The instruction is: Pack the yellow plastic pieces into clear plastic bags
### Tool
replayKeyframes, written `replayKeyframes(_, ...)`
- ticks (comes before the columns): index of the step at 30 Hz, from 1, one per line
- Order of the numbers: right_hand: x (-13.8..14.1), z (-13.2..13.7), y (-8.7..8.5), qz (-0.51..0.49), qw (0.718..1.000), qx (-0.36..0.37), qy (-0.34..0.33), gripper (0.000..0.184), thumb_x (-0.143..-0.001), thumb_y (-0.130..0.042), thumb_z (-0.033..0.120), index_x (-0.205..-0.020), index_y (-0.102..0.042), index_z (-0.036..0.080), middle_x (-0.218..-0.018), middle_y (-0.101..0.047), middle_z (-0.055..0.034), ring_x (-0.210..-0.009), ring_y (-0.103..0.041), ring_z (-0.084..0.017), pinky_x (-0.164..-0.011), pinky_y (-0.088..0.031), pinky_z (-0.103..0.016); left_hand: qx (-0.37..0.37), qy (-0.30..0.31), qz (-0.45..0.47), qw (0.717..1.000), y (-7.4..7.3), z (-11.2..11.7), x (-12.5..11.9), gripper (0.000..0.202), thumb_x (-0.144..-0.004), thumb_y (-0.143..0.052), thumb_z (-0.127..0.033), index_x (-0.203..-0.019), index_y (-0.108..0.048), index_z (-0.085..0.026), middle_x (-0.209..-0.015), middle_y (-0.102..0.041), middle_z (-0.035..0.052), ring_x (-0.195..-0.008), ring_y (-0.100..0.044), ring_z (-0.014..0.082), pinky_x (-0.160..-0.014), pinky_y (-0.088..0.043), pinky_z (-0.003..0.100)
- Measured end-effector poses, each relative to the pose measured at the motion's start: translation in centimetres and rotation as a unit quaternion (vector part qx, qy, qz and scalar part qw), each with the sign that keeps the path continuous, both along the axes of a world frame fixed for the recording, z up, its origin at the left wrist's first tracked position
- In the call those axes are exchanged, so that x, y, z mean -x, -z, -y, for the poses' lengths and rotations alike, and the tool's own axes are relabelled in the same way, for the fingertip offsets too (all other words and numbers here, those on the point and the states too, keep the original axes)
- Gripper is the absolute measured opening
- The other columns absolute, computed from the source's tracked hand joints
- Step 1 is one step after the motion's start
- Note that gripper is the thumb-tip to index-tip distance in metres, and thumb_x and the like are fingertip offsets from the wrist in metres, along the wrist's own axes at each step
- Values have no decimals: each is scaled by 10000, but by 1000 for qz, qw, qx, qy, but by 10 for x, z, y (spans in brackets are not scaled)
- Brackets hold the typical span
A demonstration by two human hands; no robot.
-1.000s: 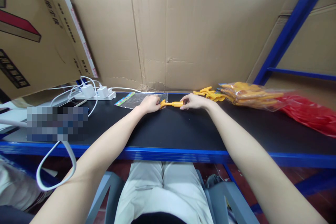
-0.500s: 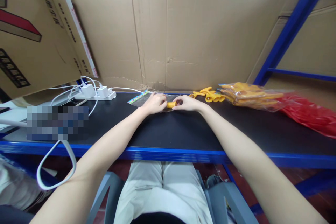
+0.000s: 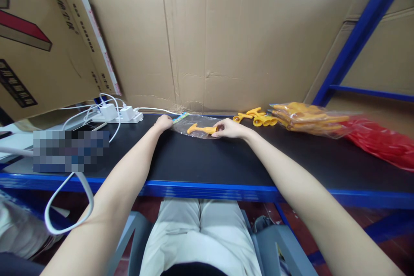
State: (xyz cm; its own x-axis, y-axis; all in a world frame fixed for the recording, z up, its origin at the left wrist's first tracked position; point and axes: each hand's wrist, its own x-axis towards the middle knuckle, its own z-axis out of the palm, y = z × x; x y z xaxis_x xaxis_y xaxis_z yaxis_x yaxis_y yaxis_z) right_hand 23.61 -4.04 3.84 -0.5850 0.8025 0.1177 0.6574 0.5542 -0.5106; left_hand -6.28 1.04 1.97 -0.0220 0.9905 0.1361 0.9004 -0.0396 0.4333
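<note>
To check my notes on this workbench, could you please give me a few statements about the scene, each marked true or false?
1. The right hand is at the wide end of a yellow plastic T-headed piece. True.
2. The left hand is at that same wide end. False: it is by the multicoloured printed strip of a clear flat plastic bag.
3. Loose yellow plastic pieces lie beside a filled clear plastic bag. True.
4. The black tabletop has a red front edge. False: its front edge is blue.
5. A white power strip lies left of both hands. True.
</note>
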Motion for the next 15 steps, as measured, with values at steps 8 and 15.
replayKeyframes(8, -3, -5, 6, -33, 999, -2, 11, 355, -666, -638, 381, -933, -677, 149, -870, -669, -35, -792, -586, -170, -668, -421, -237, 50, 79, 198, 976, -5, 11, -29, 273, -628, -609, -148, -877, -720, -149, -825, -711, 36, -782, -627, 152, -789, -469, 244)
replayKeyframes(15, -2, -3, 4, -20, 1000, -18, 0, 364, -675, -649, 412, -922, -677, 146, -1010, -659, -81, -933, -593, -215, -821, -429, -281, 107, 91, 294, 945, 0, 7, -32, 317, -628, -609, -89, -930, -702, -119, -756, -706, 50, -674, -617, 128, -751, -484, 254)
